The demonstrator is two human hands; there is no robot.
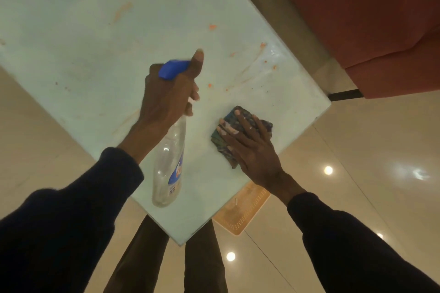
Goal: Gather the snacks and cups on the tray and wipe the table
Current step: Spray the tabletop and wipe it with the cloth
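The pale glass table (95,38) is smeared with orange stains (212,27) and crumbs toward its right side. My left hand (166,100) grips the neck of a clear spray bottle (170,162) with a blue trigger head (172,69), held above the table near its front corner. My right hand (250,147) lies flat on a folded dark multicoloured cloth (226,140), pressing it onto the table close to the right edge. No snacks or cups appear in view.
An orange perforated tray (245,209) shows under the table's front right edge, on or near the glossy tiled floor (357,150). A red sofa (357,19) stands at the right. My legs are below the table corner.
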